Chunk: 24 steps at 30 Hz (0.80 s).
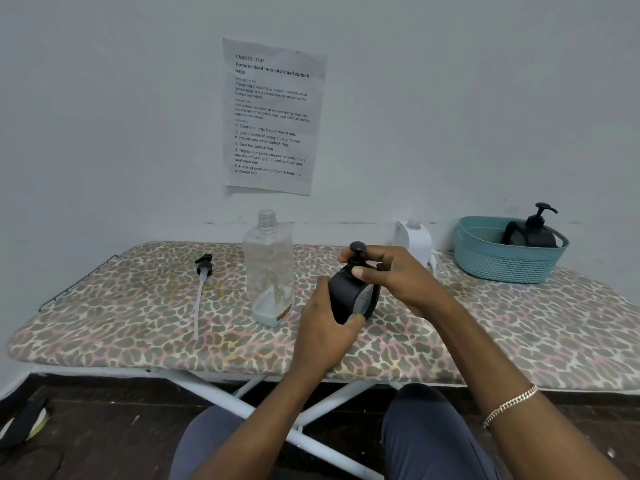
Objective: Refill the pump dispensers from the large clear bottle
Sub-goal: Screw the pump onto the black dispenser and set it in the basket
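A black pump dispenser (pixel 348 299) is held tilted just above the board at the centre. My left hand (pixel 323 327) grips its body from the left and below. My right hand (pixel 391 271) is closed around its neck and black pump head. To the left stands the large clear bottle (pixel 268 271), uncapped, with only a little liquid at the bottom. A loose black pump with a long white tube (pixel 202 289) lies flat further left. A second black pump dispenser (pixel 533 232) stands in the teal basket (pixel 502 261) at the back right.
All of this rests on an ironing board with a leopard-print cover (pixel 138 327), set against a white wall. A white dispenser bottle (pixel 414 240) stands behind my right hand. A printed sheet (pixel 272 116) is taped to the wall. My knees are under the board's near edge.
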{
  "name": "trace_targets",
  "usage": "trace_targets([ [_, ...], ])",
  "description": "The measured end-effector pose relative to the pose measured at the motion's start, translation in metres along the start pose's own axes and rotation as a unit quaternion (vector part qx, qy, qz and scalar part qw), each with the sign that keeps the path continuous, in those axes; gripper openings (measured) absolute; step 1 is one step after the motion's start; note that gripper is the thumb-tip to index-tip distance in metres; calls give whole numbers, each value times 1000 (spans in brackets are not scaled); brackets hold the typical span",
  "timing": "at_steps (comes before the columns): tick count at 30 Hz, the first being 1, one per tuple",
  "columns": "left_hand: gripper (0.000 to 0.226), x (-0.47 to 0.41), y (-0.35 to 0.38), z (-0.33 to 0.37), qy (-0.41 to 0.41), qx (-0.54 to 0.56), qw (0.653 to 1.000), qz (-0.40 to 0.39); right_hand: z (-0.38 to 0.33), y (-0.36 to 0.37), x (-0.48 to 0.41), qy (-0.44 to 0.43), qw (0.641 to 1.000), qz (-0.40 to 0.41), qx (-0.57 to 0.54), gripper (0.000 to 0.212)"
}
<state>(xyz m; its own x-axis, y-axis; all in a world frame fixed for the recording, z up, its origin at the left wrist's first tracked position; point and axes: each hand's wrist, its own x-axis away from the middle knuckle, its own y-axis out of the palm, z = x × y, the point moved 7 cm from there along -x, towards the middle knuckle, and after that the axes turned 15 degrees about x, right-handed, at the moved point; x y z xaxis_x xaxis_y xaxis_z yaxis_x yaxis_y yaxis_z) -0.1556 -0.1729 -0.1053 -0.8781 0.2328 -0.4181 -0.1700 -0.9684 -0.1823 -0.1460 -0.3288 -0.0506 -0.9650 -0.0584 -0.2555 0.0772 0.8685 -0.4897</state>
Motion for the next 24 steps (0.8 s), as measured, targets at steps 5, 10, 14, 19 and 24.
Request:
trace_targets([
  [5,36,1,0,1,4,9,1000,-2,4,-4,-1,16,998,29,-45,26],
  [10,36,2,0,0,-1,36,999,-4,9,-5,-3,37,996,69,-43,30],
  [14,39,2,-1,-1,-8,59,998,-3,5,-4,-1,48,994,84,-40,27],
  [19,41,2,-2,-5,-15,62,998,10,-3,2,5,52,989,136,-12,25],
  [24,39,2,-3,-5,-15,48,998,23,-8,10,15,66,973,219,23,26],
])
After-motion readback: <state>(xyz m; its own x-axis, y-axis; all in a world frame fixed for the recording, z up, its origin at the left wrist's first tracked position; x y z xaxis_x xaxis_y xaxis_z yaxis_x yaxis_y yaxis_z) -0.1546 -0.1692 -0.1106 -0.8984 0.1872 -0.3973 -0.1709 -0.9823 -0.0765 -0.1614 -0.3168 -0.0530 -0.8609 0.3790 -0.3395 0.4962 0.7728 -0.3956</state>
